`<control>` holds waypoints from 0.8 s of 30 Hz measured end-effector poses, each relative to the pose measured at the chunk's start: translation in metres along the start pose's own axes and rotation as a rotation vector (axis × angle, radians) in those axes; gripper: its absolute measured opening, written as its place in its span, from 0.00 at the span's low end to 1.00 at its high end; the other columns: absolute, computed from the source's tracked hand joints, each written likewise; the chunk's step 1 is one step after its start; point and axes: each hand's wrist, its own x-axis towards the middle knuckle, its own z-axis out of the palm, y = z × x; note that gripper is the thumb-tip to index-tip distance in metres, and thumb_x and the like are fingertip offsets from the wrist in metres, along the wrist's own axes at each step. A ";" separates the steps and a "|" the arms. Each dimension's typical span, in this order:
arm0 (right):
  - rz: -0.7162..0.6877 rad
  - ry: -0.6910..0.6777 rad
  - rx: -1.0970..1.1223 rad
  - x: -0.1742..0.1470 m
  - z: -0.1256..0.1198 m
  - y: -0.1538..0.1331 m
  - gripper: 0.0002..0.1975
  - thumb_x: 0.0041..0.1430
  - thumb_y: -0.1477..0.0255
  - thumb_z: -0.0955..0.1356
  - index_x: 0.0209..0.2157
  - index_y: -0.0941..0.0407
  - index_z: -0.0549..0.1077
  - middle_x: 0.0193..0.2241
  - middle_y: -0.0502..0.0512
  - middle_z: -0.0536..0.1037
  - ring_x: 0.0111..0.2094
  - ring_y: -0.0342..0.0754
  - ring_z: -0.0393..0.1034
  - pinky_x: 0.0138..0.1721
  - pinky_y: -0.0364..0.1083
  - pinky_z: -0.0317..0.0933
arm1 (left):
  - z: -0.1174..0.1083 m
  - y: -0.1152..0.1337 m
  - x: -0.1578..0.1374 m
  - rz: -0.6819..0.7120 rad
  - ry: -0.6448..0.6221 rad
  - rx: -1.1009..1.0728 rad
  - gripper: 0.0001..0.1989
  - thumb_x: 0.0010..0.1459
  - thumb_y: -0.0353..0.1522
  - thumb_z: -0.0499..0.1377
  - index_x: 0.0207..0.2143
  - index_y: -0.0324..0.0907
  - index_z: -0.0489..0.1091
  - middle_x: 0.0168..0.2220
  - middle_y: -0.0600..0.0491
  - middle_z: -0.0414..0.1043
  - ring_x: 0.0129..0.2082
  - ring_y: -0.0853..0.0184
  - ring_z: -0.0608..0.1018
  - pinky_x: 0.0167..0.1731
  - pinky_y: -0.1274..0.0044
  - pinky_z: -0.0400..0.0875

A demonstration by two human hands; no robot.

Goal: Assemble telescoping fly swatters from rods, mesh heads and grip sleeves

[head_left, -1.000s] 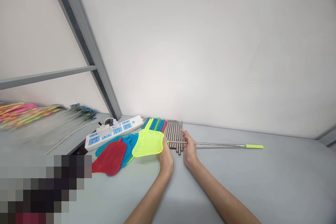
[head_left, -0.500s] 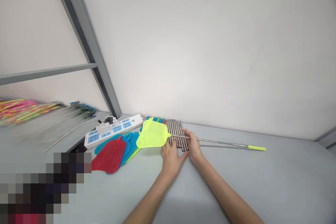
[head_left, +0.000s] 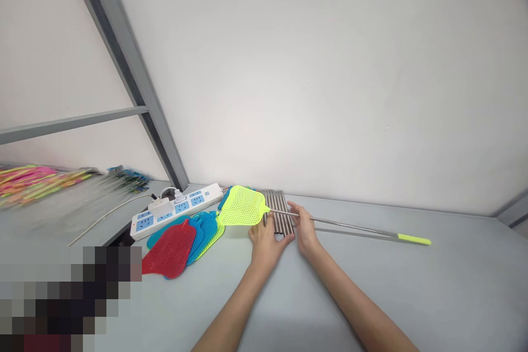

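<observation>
My right hand point(head_left: 305, 231) is closed around the thin metal shaft of a yellow fly swatter point(head_left: 243, 206), which lies nearly level across the view. The swatter's perforated head is at the left, and its yellow handle end points right. Below the head, my left hand point(head_left: 266, 242) rests with fingers apart and thumb stretched out at a row of metal rods point(head_left: 282, 220) side by side on the table. The swatter head partly hides its fingertips. Left of that hand lies a pile of loose swatter heads, with a red one point(head_left: 173, 250) on top of blue ones point(head_left: 202, 236) and a yellow one.
A white power strip point(head_left: 177, 209) with plugs in it sits behind the swatter heads. Bundles of colourful items point(head_left: 41, 181) lie on a surface at the far left, past a grey metal frame post point(head_left: 136, 88). A white wall point(head_left: 330, 77) stands behind the grey table point(head_left: 412, 286).
The extended swatter's handle end has shifted right and slightly down, its shaft appearing longer. My left hand has moved slightly left at the rods; the camera view has shifted a little.
</observation>
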 end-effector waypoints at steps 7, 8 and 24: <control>-0.026 -0.011 0.008 0.003 -0.003 0.000 0.15 0.44 0.68 0.61 0.33 0.54 0.74 0.40 0.49 0.72 0.47 0.49 0.60 0.43 0.43 0.56 | -0.012 0.010 -0.004 -0.061 0.082 -0.163 0.37 0.46 0.50 0.49 0.55 0.42 0.44 0.53 0.44 0.51 0.54 0.58 0.52 0.48 0.66 0.45; -0.027 -0.019 0.010 0.003 -0.004 0.000 0.15 0.44 0.68 0.61 0.34 0.54 0.74 0.41 0.49 0.71 0.47 0.49 0.59 0.44 0.43 0.55 | -0.013 0.011 -0.005 -0.061 0.090 -0.199 0.34 0.49 0.48 0.46 0.55 0.43 0.44 0.54 0.44 0.50 0.55 0.60 0.51 0.49 0.67 0.45; -0.039 -0.099 -0.033 -0.010 0.001 -0.013 0.16 0.46 0.70 0.59 0.36 0.53 0.73 0.46 0.48 0.68 0.51 0.49 0.54 0.47 0.45 0.50 | -0.018 0.016 -0.006 -0.184 0.059 -0.427 0.29 0.53 0.45 0.45 0.55 0.44 0.46 0.56 0.46 0.48 0.56 0.62 0.49 0.51 0.66 0.42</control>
